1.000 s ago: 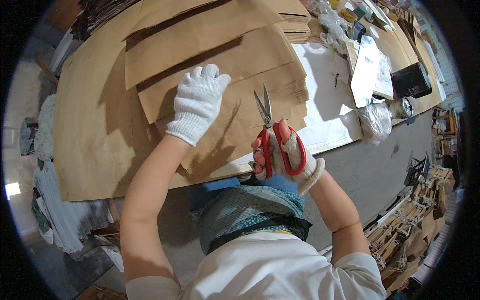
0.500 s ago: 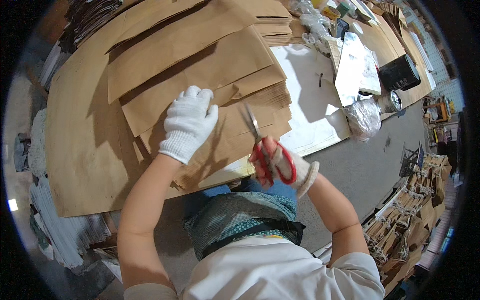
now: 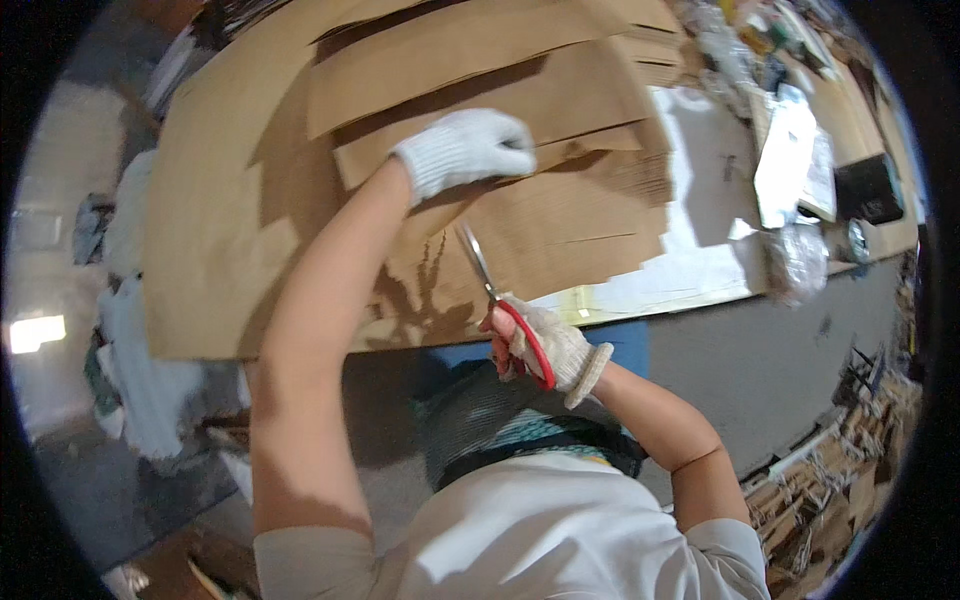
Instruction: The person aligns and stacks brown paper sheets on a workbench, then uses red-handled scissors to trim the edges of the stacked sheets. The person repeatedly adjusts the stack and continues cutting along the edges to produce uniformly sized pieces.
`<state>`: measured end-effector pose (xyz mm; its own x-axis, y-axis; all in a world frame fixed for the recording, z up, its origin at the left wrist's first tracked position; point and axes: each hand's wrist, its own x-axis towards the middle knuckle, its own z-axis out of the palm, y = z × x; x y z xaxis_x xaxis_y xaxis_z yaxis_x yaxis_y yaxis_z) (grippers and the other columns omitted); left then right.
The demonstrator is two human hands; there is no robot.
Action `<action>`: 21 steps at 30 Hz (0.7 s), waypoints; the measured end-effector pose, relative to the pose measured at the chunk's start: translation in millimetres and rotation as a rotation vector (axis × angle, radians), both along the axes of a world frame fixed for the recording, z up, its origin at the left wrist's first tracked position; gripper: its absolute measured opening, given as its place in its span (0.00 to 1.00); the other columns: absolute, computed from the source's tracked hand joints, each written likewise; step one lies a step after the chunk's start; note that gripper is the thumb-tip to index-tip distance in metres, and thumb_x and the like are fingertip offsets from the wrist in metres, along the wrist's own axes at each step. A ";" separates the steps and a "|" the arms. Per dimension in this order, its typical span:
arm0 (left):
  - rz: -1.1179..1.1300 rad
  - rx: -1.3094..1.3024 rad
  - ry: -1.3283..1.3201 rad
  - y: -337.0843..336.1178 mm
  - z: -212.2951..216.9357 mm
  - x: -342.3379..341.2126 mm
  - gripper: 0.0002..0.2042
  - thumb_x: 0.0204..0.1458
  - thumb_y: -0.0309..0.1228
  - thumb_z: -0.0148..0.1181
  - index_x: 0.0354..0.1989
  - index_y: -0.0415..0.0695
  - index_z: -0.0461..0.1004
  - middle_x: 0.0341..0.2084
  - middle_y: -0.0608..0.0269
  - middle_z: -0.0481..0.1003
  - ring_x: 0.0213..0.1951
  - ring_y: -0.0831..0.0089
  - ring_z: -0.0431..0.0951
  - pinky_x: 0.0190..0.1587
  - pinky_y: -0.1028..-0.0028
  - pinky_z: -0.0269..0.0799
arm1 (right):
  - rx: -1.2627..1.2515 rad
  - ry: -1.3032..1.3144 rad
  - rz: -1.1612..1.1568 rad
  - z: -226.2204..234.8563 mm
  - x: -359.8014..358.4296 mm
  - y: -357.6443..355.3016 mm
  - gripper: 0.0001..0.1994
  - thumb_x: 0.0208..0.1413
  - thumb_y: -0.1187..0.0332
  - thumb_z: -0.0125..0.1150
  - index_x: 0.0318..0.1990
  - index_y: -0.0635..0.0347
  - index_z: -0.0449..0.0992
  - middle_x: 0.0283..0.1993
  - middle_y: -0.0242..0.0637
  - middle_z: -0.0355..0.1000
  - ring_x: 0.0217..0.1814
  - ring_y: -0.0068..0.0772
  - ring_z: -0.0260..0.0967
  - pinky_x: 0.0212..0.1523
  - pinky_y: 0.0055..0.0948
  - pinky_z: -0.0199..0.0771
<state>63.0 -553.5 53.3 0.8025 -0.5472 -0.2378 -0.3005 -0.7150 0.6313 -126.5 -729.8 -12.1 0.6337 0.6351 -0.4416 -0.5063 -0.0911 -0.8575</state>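
My left hand [image 3: 465,152], in a white knit glove, is closed at the near edge of the brown paper sheet [image 3: 575,105] on top of a stack. Its fingers pinch that edge, which lifts a little, though the fingertips are partly hidden. Below it lies a layered pile of brown paper [image 3: 590,215] with stepped edges on its right side. In my right hand [image 3: 535,345], gloved with bare fingertips, I hold red-handled scissors [image 3: 482,268]. Their blades point up and left over the near part of the pile, apart from my left hand.
The wooden table [image 3: 205,220] carries further brown sheets at its far side and a white sheet [image 3: 700,200] at right. Beyond are a clear plastic bag [image 3: 797,265], a black box [image 3: 868,190] and a can [image 3: 857,240]. Tied brown bundles [image 3: 835,500] lie at lower right.
My left hand has gone from lying over the sheets to closing on a sheet edge, farther right. The scissors have shifted slightly left and nearer to me. The whole view has swung.
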 end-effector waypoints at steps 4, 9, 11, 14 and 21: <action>0.049 0.022 0.087 -3.1 10.8 -4.5 0.17 0.52 0.41 0.62 0.41 0.40 0.81 0.29 0.64 0.80 0.31 0.76 0.75 0.36 0.74 0.71 | -0.162 -0.052 0.050 -3.4 2.0 50.3 0.26 0.63 0.39 0.54 0.38 0.58 0.68 0.21 0.30 0.65 0.19 0.27 0.67 0.19 0.25 0.71; 0.114 0.037 -0.029 4.3 11.5 -2.6 0.16 0.52 0.41 0.60 0.40 0.41 0.80 0.30 0.59 0.80 0.34 0.72 0.77 0.40 0.71 0.73 | -0.161 0.213 0.057 24.6 13.1 48.5 0.26 0.62 0.41 0.57 0.35 0.59 0.69 0.18 0.29 0.61 0.16 0.25 0.63 0.15 0.25 0.64; 0.165 0.107 -0.165 11.9 24.1 8.6 0.14 0.53 0.40 0.59 0.39 0.42 0.80 0.33 0.55 0.80 0.36 0.68 0.79 0.42 0.68 0.74 | -0.145 0.199 0.049 28.5 8.7 27.0 0.27 0.62 0.40 0.56 0.36 0.59 0.69 0.18 0.29 0.61 0.16 0.26 0.62 0.16 0.26 0.64; 0.331 0.362 -0.708 15.5 46.9 12.0 0.10 0.55 0.38 0.58 0.37 0.45 0.78 0.37 0.54 0.78 0.37 0.59 0.80 0.41 0.62 0.77 | -0.148 0.170 0.013 29.8 11.4 -9.8 0.31 0.63 0.34 0.47 0.38 0.59 0.69 0.18 0.29 0.61 0.18 0.28 0.64 0.19 0.30 0.67; 0.046 0.288 -0.808 -8.6 -9.6 -43.5 0.06 0.52 0.34 0.63 0.34 0.48 0.75 0.33 0.59 0.73 0.39 0.58 0.76 0.43 0.60 0.75 | 0.278 0.324 -0.321 47.3 29.7 -61.5 0.41 0.54 0.22 0.43 0.42 0.59 0.73 0.26 0.34 0.72 0.26 0.34 0.73 0.29 0.30 0.76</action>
